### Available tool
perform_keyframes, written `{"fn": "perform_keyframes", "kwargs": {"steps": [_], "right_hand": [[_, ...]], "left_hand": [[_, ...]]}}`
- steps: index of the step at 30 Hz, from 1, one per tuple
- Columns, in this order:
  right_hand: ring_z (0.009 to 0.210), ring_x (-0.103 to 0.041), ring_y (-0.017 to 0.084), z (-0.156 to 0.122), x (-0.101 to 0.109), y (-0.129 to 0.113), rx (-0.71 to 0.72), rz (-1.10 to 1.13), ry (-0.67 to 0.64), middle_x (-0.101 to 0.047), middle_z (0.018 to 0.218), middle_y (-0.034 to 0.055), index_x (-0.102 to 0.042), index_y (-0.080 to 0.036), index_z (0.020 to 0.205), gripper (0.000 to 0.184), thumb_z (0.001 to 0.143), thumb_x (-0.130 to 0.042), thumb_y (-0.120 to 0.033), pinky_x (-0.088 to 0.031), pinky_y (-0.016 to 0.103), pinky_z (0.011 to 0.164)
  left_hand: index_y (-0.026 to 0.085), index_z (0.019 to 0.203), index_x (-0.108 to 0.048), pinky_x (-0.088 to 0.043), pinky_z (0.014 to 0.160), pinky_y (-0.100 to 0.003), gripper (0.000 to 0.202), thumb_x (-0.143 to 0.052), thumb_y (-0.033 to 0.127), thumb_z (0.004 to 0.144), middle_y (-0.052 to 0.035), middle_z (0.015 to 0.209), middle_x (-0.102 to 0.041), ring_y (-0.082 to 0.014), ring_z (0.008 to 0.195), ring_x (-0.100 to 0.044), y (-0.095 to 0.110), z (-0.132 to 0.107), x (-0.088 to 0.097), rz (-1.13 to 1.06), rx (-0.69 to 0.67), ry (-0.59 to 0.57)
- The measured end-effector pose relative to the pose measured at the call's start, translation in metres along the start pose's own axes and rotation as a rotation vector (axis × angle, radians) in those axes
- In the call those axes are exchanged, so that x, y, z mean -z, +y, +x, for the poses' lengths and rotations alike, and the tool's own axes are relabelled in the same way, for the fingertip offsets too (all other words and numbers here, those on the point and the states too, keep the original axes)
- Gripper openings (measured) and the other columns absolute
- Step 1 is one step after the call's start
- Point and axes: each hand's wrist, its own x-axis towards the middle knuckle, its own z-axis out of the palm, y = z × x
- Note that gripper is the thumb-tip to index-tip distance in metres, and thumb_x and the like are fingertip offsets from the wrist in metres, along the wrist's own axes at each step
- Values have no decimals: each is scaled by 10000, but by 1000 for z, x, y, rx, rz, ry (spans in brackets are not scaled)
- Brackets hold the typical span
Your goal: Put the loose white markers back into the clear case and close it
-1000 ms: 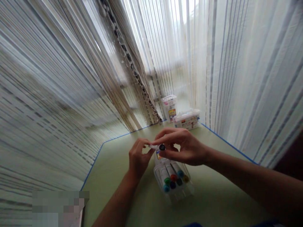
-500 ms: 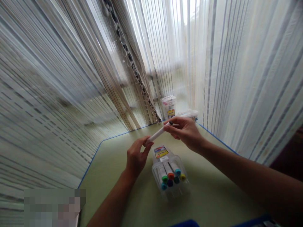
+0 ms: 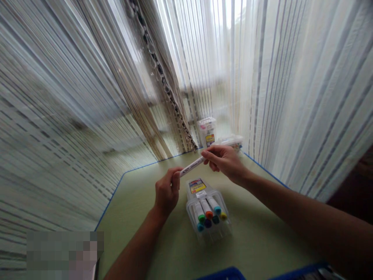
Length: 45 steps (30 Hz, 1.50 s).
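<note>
A white marker [image 3: 192, 166] with dark print on its barrel slants up to the right above the table. My left hand [image 3: 168, 190] is closed on its lower end, and my right hand [image 3: 224, 160] pinches the upper end, covering the tip there. Just below the hands, a clear plastic case [image 3: 224, 229] lies on its side with its open end toward me. Several white markers with coloured ends, green, orange, blue, yellow and purple among them, lie inside it. A yellow and blue label [image 3: 197, 186] shows on the case's far part.
The pale green table [image 3: 136, 194] has a blue edge. At its back stand an upright clear container [image 3: 207, 132] and a flat clear box [image 3: 233, 140]. String curtains [image 3: 87, 77] hang close behind and beside. A blue object [image 3: 224, 273] lies at the front edge.
The marker has been turned, so print now shows on its barrel. My right fingers now cover its dark end, and my left fingers have closed further around the lower end.
</note>
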Motion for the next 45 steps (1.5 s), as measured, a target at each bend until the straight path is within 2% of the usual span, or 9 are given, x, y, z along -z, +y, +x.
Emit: {"fn": "perform_keyframes", "kwargs": {"steps": [3,7,12,19,26,30,35,40,45], "right_hand": [[361,-480,49,0,-1,0,-4,-7,-6,-687,600,22,-691,-124,776,387,734,-790,-496,-314,175,323],[357,-490,53,1,0,1,1,18,2,-689,607,21,-683,-124,785,399,760,-762,-514,-323,177,317],[370,-503,57,1,2,-1,11,45,15,-683,617,22,-681,-121,785,397,783,-747,-512,-328,183,328],[386,-514,64,0,2,-8,6,95,13,-685,613,30,-695,-114,786,384,767,-772,-489,-359,190,356],[433,-546,71,-9,5,-30,-1,-29,-45,-701,654,40,-716,-108,840,347,759,-793,-437,-391,197,399],[455,-553,74,-20,7,-36,-11,-36,-29,-702,658,36,-725,-113,838,326,768,-785,-426,-416,202,419],[496,-571,74,-30,9,-44,-57,9,9,-712,686,34,-745,-124,866,304,731,-825,-385,-437,187,438],[467,-603,92,-37,6,-53,-167,53,48,-704,636,42,-735,-121,749,353,667,-862,-439,-450,184,405],[488,-655,116,-41,4,-60,-238,39,61,-730,660,68,-741,-111,773,386,663,-861,-462,-523,200,448]], "left_hand": [[173,972,-672,-409,495,-198,331,-406,366,1016,55,515,-527,-103,446,-527,2,1,2,2,32,8],[172,1017,-674,-445,545,-216,282,-451,343,993,35,570,-583,-118,507,-562,6,1,6,3,-12,-16],[165,1097,-667,-477,602,-242,328,-387,309,1008,6,670,-637,-132,584,-600,5,-2,8,-37,-13,-6],[166,1113,-674,-491,622,-251,319,-397,285,1007,17,609,-579,-141,595,-605,2,-4,7,-60,-50,32],[165,1139,-628,-473,580,-228,264,-418,253,1006,42,615,-565,-110,530,-572,9,-1,9,-146,-10,133],[168,1075,-629,-488,599,-222,208,-446,213,987,15,717,-631,-105,576,-595,11,0,10,-113,-103,162],[168,1093,-613,-523,669,-210,187,-491,147,952,-28,888,-676,-112,716,-651,13,-1,9,-94,-226,148],[171,1106,-601,-524,701,-212,204,-517,109,931,-24,886,-652,-111,735,-632,14,-1,7,-85,-286,159],[166,1114,-580,-507,651,-214,233,-541,69,905,-20,850,-608,-105,683,-579,15,0,8,-104,-356,163]]}}
